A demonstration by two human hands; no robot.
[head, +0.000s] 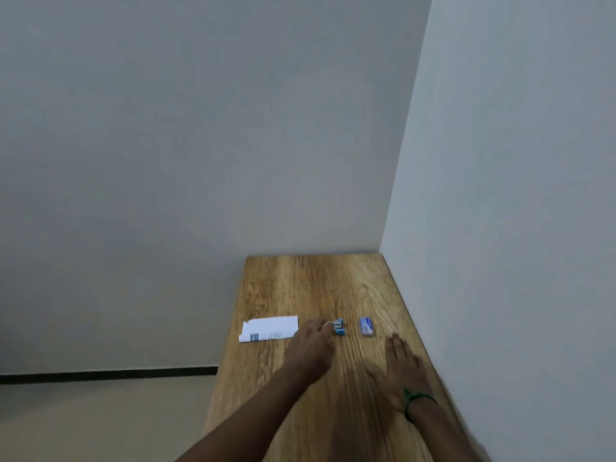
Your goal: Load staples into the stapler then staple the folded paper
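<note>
Stapler sits in left hand grip; right hand flat beside table edge.

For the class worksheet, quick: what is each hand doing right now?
Left hand: fingertips at the stapler; grip cannot be told, blurred.
Right hand: open, fingers straight, holding nothing.
</note>
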